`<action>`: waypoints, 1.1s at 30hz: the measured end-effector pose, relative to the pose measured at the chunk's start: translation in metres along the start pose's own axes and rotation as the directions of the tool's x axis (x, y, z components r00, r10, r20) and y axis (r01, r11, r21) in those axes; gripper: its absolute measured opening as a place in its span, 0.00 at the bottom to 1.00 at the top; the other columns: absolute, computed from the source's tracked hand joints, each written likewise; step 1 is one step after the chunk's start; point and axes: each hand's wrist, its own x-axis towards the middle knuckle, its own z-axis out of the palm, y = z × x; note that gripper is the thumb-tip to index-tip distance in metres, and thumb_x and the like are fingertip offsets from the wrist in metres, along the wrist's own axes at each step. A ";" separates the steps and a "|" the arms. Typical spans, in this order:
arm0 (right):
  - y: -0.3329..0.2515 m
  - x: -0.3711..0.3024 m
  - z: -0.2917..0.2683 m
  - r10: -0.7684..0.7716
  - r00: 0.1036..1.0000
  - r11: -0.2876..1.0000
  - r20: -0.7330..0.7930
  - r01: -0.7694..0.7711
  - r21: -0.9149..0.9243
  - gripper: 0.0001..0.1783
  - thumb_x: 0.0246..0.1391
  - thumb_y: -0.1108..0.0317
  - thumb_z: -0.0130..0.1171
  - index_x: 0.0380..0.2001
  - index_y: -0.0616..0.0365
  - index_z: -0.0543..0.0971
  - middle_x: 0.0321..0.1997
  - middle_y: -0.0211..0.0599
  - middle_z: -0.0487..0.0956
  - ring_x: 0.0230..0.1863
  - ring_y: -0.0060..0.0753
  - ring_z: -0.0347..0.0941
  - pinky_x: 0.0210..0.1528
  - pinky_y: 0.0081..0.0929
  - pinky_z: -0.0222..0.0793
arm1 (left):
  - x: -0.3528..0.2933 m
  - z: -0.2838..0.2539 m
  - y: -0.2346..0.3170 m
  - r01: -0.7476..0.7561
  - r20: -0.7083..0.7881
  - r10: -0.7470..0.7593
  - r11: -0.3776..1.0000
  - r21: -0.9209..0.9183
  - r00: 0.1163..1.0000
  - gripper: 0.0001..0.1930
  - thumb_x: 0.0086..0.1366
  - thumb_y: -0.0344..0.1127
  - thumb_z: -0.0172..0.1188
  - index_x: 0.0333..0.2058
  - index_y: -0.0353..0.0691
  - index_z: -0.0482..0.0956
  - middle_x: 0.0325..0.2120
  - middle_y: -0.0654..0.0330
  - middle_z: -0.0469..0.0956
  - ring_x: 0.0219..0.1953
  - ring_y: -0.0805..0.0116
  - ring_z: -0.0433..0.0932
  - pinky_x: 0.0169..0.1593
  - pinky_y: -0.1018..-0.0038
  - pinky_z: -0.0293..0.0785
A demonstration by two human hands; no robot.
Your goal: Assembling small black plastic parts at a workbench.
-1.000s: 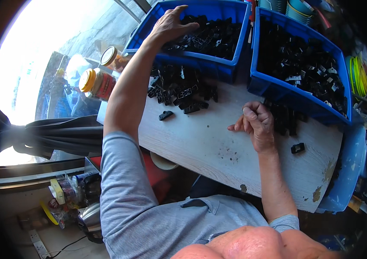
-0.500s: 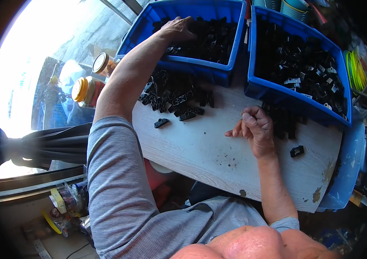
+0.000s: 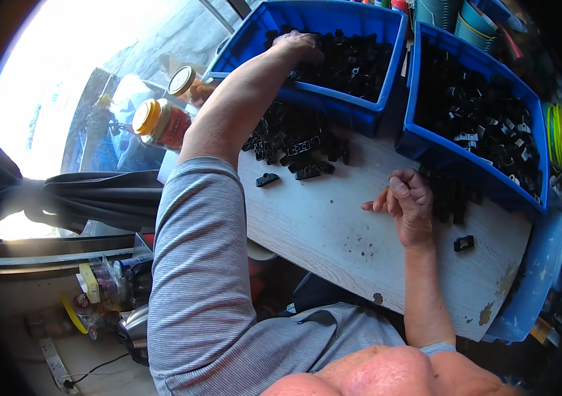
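Note:
My left arm stretches up to the far left blue bin [image 3: 281, 14], which holds many small black plastic parts [image 3: 360, 69]. Inside it, my left hand [image 3: 299, 46] is down on the parts, its fingers mostly hidden. My right hand [image 3: 413, 201] hovers over the pale tabletop [image 3: 320, 231], thumb and forefinger pressed together and the lower fingers partly stretched. Whatever lies in that pinch, if anything, is too small to make out. Left of it, black parts [image 3: 304, 148] lie heaped below the bin, with one loose black part [image 3: 268, 179] in front. Another single black part [image 3: 464, 243] rests to its right.
A second blue bin [image 3: 408, 125] at the right holds black parts with metal pieces. More black parts [image 3: 449, 204] lie below it. Two lidded jars [image 3: 162, 122] stand at the left by the window. A pale blue tub [image 3: 525, 297] sits beside the table's right edge.
The whole view has shifted, so the bins and table appear farther right. My left hand remains in the left bin, and my right hand keeps its pinch over the table.

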 end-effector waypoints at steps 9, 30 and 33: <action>0.000 0.001 0.000 -0.007 1.000 1.000 -0.012 0.006 -0.030 0.07 0.66 0.64 0.59 0.39 0.56 0.79 0.16 0.23 0.69 0.23 0.20 0.77 0.38 0.41 0.86 | 0.011 0.003 -0.003 0.061 0.133 -0.045 0.991 -0.118 0.990 0.24 0.55 0.48 0.62 0.53 0.55 0.83 0.51 0.57 0.82 0.54 0.55 0.81 0.56 0.60 0.79; 0.004 0.001 -0.001 0.001 1.000 0.998 0.003 -0.001 -0.067 0.08 0.66 0.64 0.58 0.40 0.57 0.78 0.16 0.25 0.71 0.24 0.24 0.79 0.38 0.46 0.86 | -0.072 -0.032 -0.034 -0.306 -0.489 -0.008 0.770 -0.559 0.872 0.21 0.54 0.47 0.70 0.46 0.49 0.86 0.34 0.56 0.85 0.35 0.65 0.84 0.44 0.70 0.80; 0.002 -0.001 0.002 0.010 1.000 0.998 -0.007 -0.010 -0.064 0.08 0.66 0.64 0.58 0.40 0.57 0.78 0.16 0.25 0.70 0.24 0.23 0.78 0.38 0.45 0.86 | -0.109 -0.021 -0.044 -0.400 -0.627 -0.071 0.713 -0.576 0.775 0.20 0.54 0.44 0.70 0.46 0.47 0.86 0.35 0.54 0.84 0.36 0.65 0.83 0.45 0.71 0.79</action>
